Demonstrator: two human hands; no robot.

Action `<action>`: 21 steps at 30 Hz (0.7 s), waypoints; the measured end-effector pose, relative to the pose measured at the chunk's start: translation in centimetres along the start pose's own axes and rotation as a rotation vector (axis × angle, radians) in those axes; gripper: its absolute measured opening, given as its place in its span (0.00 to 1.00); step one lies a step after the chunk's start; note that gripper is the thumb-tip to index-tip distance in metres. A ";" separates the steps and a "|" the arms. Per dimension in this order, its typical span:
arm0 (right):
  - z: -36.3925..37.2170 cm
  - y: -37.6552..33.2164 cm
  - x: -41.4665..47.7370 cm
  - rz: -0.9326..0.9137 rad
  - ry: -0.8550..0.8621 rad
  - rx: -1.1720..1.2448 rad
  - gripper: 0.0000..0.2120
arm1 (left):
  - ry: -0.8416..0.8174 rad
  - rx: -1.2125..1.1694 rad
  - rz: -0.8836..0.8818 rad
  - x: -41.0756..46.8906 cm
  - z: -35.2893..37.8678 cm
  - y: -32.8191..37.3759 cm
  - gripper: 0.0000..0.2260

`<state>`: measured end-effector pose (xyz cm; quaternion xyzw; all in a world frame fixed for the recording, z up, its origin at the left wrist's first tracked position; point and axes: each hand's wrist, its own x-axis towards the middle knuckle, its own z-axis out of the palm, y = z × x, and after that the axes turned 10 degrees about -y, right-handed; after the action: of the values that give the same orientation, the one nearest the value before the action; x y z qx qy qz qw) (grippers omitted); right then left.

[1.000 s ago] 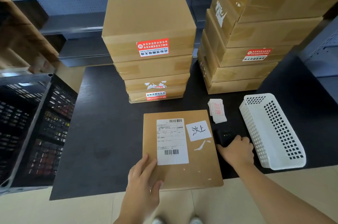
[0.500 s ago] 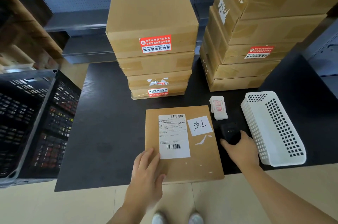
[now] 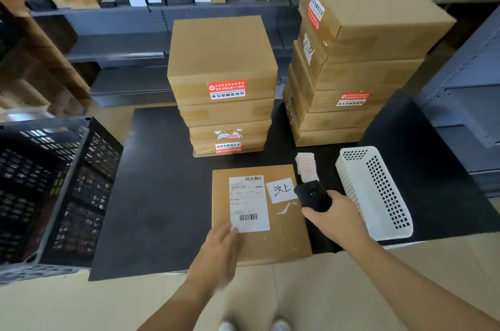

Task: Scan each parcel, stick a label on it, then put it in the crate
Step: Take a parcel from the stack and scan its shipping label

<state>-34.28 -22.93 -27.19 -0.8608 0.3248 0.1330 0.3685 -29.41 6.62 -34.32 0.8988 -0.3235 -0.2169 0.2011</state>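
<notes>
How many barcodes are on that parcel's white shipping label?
2. One barcode sits at the shipping label's top right, the other near its bottom edge. The left hand covers only the label's lower-left corner.

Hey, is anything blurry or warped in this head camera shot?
Head view: the left hand on the parcel is smeared by motion blur, while the right hand gripping the scanner looks sharper. Head view: the wide-angle lens bows the shelf and table edges; lighting is soft, without hard glare.
</notes>
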 end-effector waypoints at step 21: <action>-0.5 -4.8 -2.7 0.031 -0.234 -0.240 0.26 | -0.103 -0.039 -0.048 0.1 -1.0 0.5 0.24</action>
<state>-33.16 -19.52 -22.92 -0.8721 0.2747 0.2761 0.2961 -29.05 6.38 -33.22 0.8899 -0.3074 -0.2739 0.1965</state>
